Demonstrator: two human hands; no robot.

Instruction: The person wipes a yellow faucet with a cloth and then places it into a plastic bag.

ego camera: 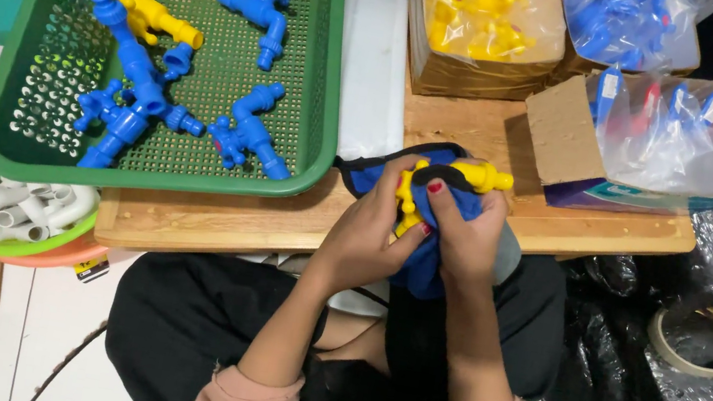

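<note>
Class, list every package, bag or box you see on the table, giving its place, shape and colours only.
Cardboard box: top centre, brown, holding yellow taps in clear plastic.
Clear bag: top right, full of blue taps.
Bagged packs: right, clear bags with blue and red parts, brown card beside.
White flat packet: beside the green basket.

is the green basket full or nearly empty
Partly filled. The green basket holds a handful of blue taps and yellow taps in one loose layer, with much of its perforated floor bare.
</note>
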